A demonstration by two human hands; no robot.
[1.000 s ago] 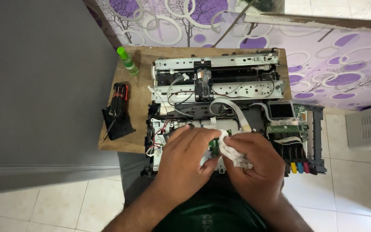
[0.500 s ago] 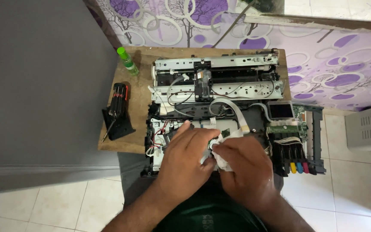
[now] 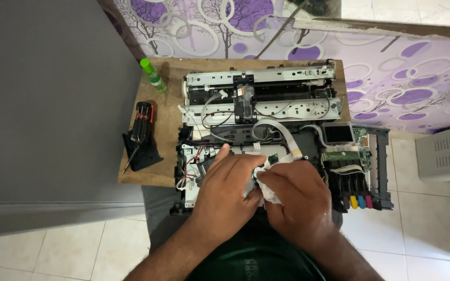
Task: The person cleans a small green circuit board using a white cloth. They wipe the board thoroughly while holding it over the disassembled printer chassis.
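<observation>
A printer with its cover off (image 3: 266, 112) lies on a small wooden table (image 3: 169, 125), metal frame, wires and a white ribbon cable exposed. My left hand (image 3: 230, 190) rests on its near edge, fingers curled over a small part I cannot make out. My right hand (image 3: 295, 200) is closed on a crumpled white cloth (image 3: 269, 190) and presses it against the same spot. Both hands touch each other over the printer's front middle.
A green-capped bottle (image 3: 153, 75) stands at the table's far left corner. A black stand of screwdrivers (image 3: 142, 135) sits at the left. Coloured ink tanks (image 3: 358, 195) hang at the printer's right. A grey wall is left, a white plastic unit (image 3: 446, 151) right, tiled floor below.
My right hand with the white cloth has shifted left and inward against my left hand. The left hand has barely moved.
</observation>
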